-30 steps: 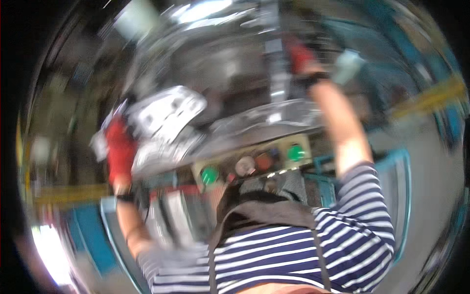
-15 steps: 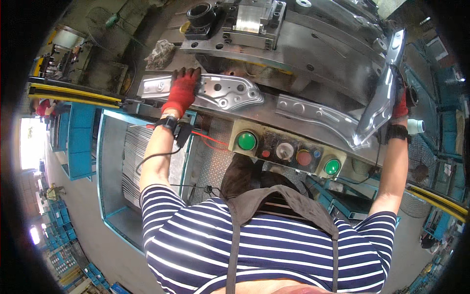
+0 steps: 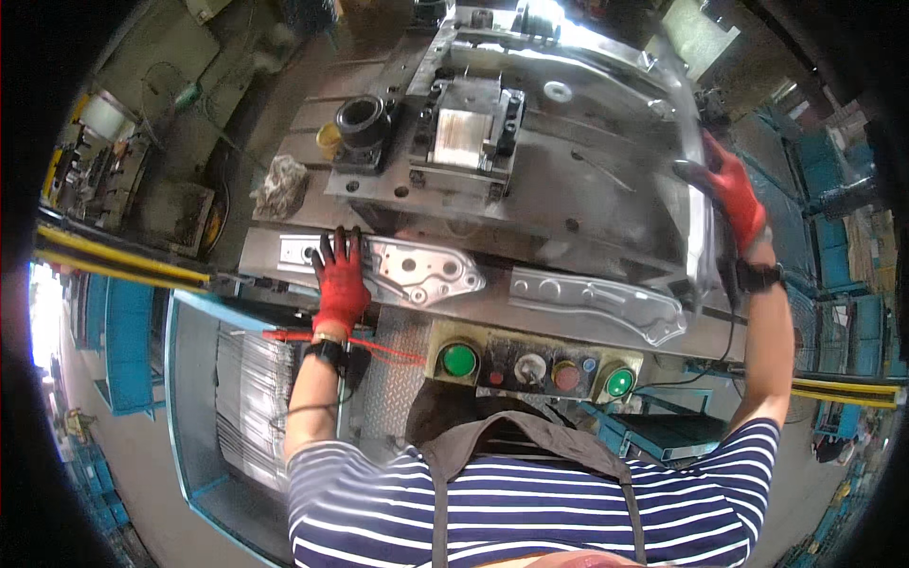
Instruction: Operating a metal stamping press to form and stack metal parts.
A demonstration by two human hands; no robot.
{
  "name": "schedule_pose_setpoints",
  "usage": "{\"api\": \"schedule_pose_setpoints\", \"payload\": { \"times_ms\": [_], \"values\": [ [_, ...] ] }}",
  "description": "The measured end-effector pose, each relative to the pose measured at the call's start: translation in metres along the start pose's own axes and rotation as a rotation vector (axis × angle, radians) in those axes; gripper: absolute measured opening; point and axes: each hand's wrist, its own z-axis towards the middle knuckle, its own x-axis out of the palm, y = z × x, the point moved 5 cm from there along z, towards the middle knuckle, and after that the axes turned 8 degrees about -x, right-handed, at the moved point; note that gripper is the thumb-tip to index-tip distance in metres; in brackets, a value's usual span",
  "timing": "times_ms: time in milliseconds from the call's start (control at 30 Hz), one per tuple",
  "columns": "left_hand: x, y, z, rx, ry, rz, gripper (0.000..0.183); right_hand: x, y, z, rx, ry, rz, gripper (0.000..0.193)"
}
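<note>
A worker's red-gloved right hand is gripping a long metal stamping at its inner side; motion is blurring the bright outline. On a steel ledge, the left hand is resting over a bracket, its spread, uncurled fingers hiding a section left of centre; the silvery metal is showing round holes.

Interior moderately lit, corners falling to black. White glare at top centre; blown-out patch at far left edge. Bright reflections on metal block. Long metal part at right motion-blurred, shiny. Fisheye bows blue-framed bin.
</note>
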Motion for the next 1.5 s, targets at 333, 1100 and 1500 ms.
{"api": "schedule_pose_setpoints", "payload": {
  "times_ms": [333,1100,1500],
  "values": [
    [-0.007,0.031,-0.016,-0.145,-0.031,-0.259,0.102,0.069,0.045,0.191,-0.33,0.379,-0.944,0.067],
    [0.116,-0.046,-0.141,-0.018,0.361,-0.957,0.065,0.011,0.018,-0.117,-0.163,-0.252,-0.452,0.056],
    [0.138,-0.115,-0.138,0.247,0.707,-1.242,0.046,0.206,-0.144,-0.449,0.897,-0.045,0.343,0.041]
  ]
}}
